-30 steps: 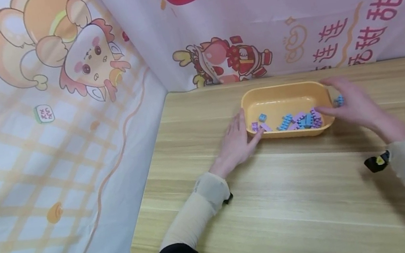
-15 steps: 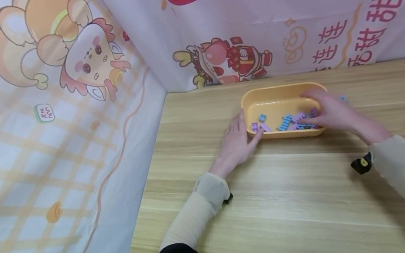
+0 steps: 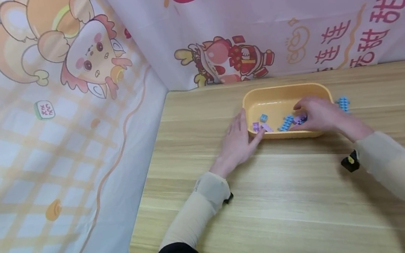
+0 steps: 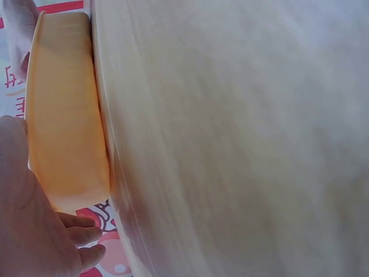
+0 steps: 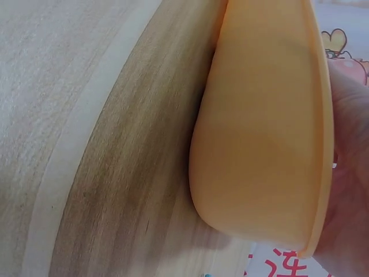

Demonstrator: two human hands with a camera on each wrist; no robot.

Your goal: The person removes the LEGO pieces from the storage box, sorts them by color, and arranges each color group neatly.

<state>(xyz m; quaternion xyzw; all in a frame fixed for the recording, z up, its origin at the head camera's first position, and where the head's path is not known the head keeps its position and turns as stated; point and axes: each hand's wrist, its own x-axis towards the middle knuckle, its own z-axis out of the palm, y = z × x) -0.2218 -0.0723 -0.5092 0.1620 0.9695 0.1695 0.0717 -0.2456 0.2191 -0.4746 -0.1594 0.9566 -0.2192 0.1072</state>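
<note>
A yellow-orange plastic tray (image 3: 280, 93) holds several small toy building bricks, blue and purple. My left hand (image 3: 233, 141) rests at the tray's left end, its fingers extended along the outer wall and its thumb over the near rim. In the left wrist view the fingers (image 4: 86, 236) spread past the tray's end. Inside the right part of the tray is my right hand (image 3: 320, 114), thumb and forefinger apart around purple bricks (image 3: 299, 119). The tray wall hides its fingertips in the right wrist view. Blue bricks (image 3: 286, 122) lie just left of the thumb.
Joined blue bricks (image 3: 343, 103) lie on the wooden table (image 3: 278, 203) just right of the tray. A printed cloth (image 3: 292, 41) hangs behind the table, with another along its left side. The table's left edge lies beyond my left forearm.
My right hand has moved left from the tray's right end into the tray, over the bricks, uncovering the blue bricks outside. My left hand has stayed in place.
</note>
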